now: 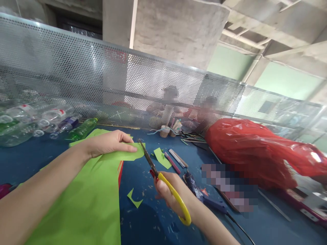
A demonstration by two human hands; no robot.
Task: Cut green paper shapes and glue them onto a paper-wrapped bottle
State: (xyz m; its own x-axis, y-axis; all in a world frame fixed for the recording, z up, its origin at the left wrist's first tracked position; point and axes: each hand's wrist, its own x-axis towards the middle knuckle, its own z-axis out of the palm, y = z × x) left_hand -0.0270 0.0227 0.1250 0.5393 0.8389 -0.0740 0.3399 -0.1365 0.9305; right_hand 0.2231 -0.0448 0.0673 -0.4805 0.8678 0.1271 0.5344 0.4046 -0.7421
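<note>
Between thumb and fingers, my left hand (116, 142) pinches a small piece of green paper (127, 155) above the table. Yellow-handled scissors (176, 197) are in my right hand (170, 190), pointing up and to the left. Their blades meet the right edge of the green piece; whether they are cutting into it I cannot tell. Beneath my left arm lies a large green sheet (84, 204), with a strip of red showing at its right edge. A curved green offcut (135, 200) and another green scrap (162, 158) rest on the blue table.
A blue glue gun (204, 194) with a cord lies right of my right hand, near marker-like sticks (176, 158). Plastic bottles (53, 117) crowd the back left. Cups of sticks (165, 131) stand before a perforated metal screen (153, 75). A red plastic bag (255, 149) bulges at right.
</note>
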